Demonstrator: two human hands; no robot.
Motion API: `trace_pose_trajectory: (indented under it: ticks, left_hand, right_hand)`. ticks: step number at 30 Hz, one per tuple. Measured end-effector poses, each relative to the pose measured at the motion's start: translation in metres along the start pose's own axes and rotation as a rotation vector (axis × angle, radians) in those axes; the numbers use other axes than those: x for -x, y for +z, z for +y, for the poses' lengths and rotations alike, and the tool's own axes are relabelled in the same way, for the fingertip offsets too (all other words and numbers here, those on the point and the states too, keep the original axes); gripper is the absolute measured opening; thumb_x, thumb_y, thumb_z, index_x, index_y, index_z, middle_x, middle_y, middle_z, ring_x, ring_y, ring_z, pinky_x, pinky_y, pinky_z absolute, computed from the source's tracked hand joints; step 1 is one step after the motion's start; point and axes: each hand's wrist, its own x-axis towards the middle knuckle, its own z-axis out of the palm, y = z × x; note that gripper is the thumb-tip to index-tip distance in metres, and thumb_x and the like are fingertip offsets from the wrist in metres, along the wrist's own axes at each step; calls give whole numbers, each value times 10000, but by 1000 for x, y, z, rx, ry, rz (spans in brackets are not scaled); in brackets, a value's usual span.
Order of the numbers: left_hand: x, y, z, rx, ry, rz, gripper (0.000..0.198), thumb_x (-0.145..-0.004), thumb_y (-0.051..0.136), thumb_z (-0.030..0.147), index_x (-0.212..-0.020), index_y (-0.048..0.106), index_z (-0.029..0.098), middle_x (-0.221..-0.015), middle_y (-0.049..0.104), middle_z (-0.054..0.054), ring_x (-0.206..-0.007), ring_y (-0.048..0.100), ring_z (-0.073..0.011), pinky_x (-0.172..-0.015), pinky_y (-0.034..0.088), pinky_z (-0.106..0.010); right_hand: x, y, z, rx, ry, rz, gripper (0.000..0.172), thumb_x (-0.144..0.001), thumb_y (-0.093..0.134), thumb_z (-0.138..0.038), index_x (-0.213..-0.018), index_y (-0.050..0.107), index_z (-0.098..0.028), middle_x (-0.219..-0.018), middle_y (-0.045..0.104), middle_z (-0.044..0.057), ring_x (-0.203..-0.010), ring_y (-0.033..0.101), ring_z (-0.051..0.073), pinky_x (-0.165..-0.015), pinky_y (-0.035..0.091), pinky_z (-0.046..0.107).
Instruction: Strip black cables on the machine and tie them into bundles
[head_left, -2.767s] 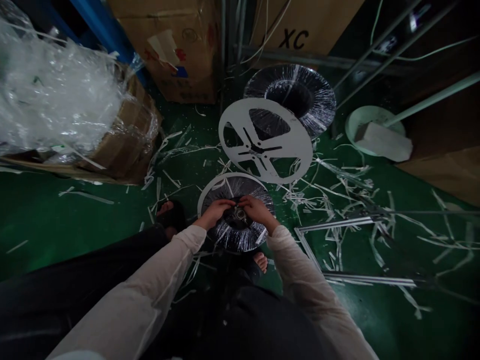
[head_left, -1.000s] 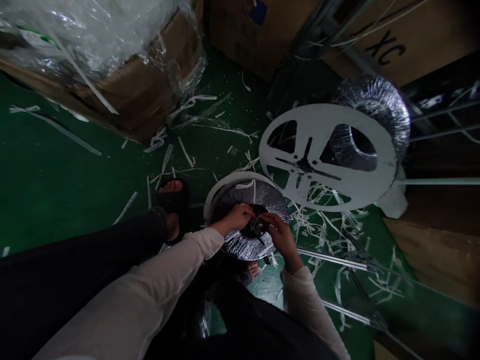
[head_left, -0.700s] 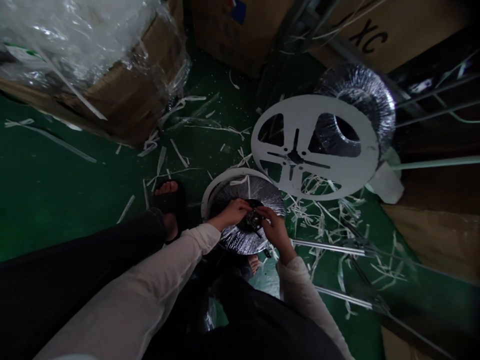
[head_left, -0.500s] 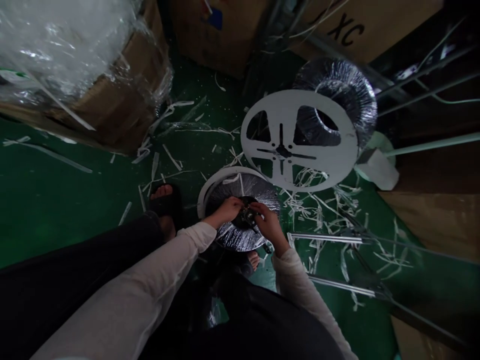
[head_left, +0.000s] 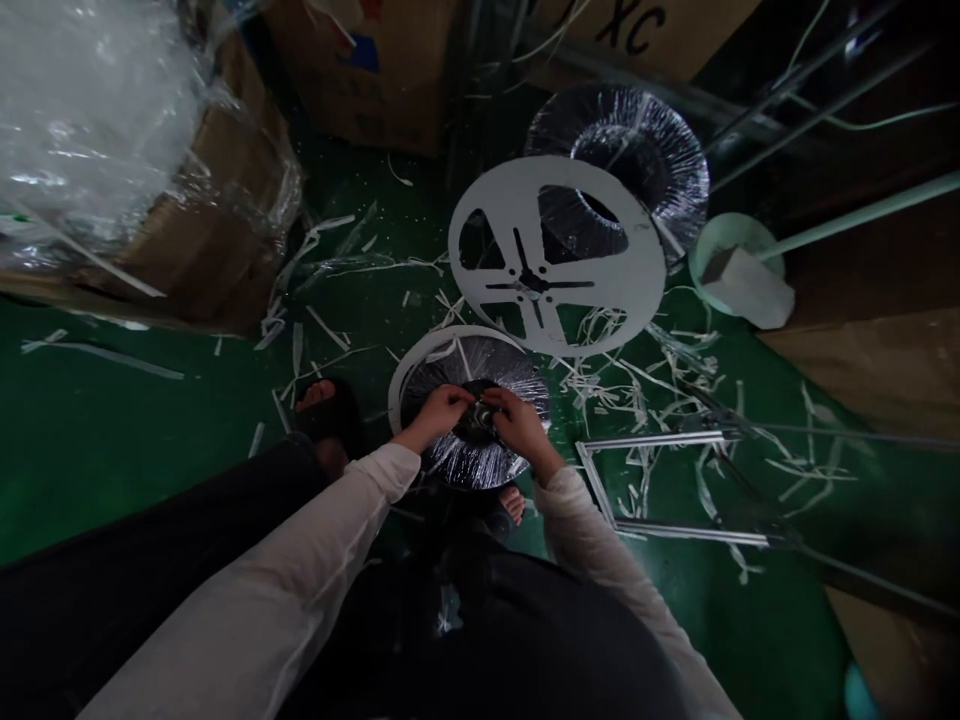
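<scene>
A roll wrapped in shiny dark plastic film sits before my feet, with a pale round disc showing along its far left rim. Both hands meet over the dark hub at its middle. My left hand is closed, fingertips pinched at the hub's left side. From the right, my right hand is closed too, thumb and fingers together at the hub's upper edge. What the fingertips hold is too small and dark to make out.
A large pale flange with cut-outs leans over another film-wrapped roll. White strap scraps litter the green floor. A metal frame lies right; a cardboard box with clear plastic stands left. A pole with a round base is at right.
The camera view has shifted, so the flange and far roll appear further left. My hands stay at the hub, with the fingers slightly repositioned.
</scene>
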Motion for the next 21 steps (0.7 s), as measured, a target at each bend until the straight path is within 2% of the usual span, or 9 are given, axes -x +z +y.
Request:
trace_pose_trajectory:
  ticks: [4, 8, 13, 16, 18, 19, 20, 21]
  left_hand:
    - [-1, 1, 2, -21, -10, 1, 234, -682, 498, 86, -742, 717, 143, -857, 693, -52, -880, 614, -163, -907, 442, -296]
    - [-2, 3, 5, -22, -3, 34, 265, -664, 479, 68, -735, 719, 154, -917, 699, -51, -929, 609, -150, -924, 425, -269]
    - [0, 11, 8, -28, -64, 87, 258, -683, 460, 131, -703, 717, 143, -768, 707, -66, -789, 632, -182, -795, 482, -311]
    - [1, 10, 15, -11, -34, 109, 226, -648, 485, 132, -648, 709, 164, -806, 709, -53, -857, 627, -181, -849, 457, -298]
    - [3, 4, 19, 10, -20, 134, 218, -635, 492, 145, -653, 708, 171, -837, 707, -50, -880, 621, -176, -854, 448, -286]
    - [3, 0, 20, 22, -24, 153, 224, -633, 492, 159, -682, 711, 170, -836, 705, -52, -861, 621, -176, -832, 453, -287]
    - [3, -6, 21, 33, -34, 177, 238, -631, 493, 174, -724, 713, 165, -831, 703, -56, -830, 621, -177, -801, 458, -289]
    - [4, -12, 22, 44, -45, 203, 261, -628, 494, 187, -769, 711, 159, -828, 701, -60, -797, 617, -176, -768, 460, -291]
  right_hand:
    - [-1, 0, 0, 5, -3, -2, 467, -696, 432, -58, -1127, 581, -158, -1085, 678, 99, -1036, 631, 231, -920, 476, 372]
    - [-1, 0, 1, 2, -13, 2, 477, -699, 424, -49, -1131, 582, -174, -1091, 677, 85, -1046, 625, 221, -926, 473, 358]
    - [0, 5, 3, -15, -24, 26, 504, -691, 427, -37, -1152, 579, -174, -1092, 677, 78, -1053, 620, 210, -954, 459, 347]
    - [-1, 6, 3, -42, -30, 10, 525, -675, 434, -23, -1144, 584, -205, -1068, 688, 55, -1035, 629, 196, -955, 455, 342]
    - [-4, -4, 5, -96, -62, -4, 488, -680, 442, -39, -1104, 601, -220, -1031, 698, 39, -1003, 640, 188, -946, 459, 340]
    - [-6, -15, 6, -130, -85, 39, 453, -697, 445, -60, -1089, 602, -222, -1012, 699, 36, -978, 645, 186, -934, 465, 343]
    - [-9, -30, 7, -158, -105, 144, 418, -720, 446, -89, -1088, 594, -218, -1007, 694, 41, -963, 644, 186, -921, 471, 349]
    - [-13, -49, 8, -169, -118, 311, 392, -746, 446, -123, -1106, 573, -210, -1026, 678, 55, -969, 633, 191, -914, 470, 360]
